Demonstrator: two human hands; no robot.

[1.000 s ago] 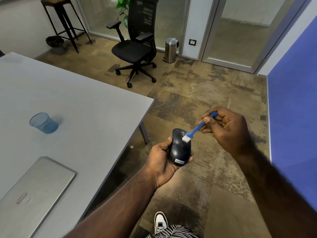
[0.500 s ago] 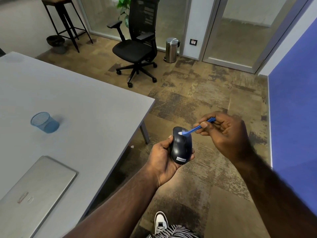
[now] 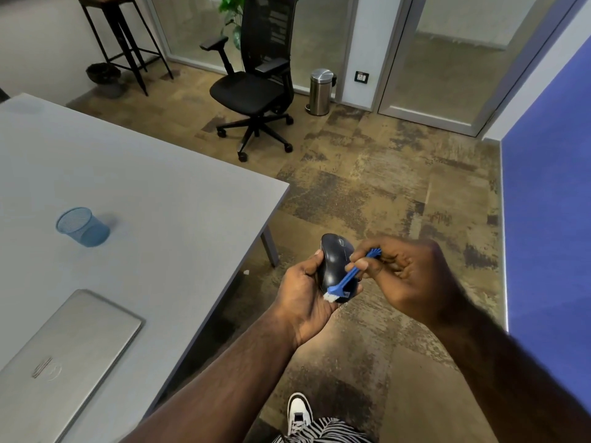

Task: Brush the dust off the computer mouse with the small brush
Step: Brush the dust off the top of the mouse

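Observation:
A black computer mouse (image 3: 334,260) sits in my left hand (image 3: 303,295), held in the air beside the table's right edge, its top facing up. My right hand (image 3: 409,276) pinches the handle of a small blue brush (image 3: 350,276) with white bristles. The bristles touch the near end of the mouse, close to my left palm. The brush handle lies slantwise across the mouse's right side.
A grey table (image 3: 134,199) at the left carries a blue mesh cup (image 3: 83,227) and a shut silver laptop (image 3: 60,353). A black office chair (image 3: 256,78), a steel bin (image 3: 320,91) and a stool (image 3: 121,36) stand farther off. A blue wall (image 3: 550,219) runs along the right.
The brush head has swept from the far part of the mouse down to its near end. My right hand has moved closer to the mouse. My left hand keeps the mouse about where it was.

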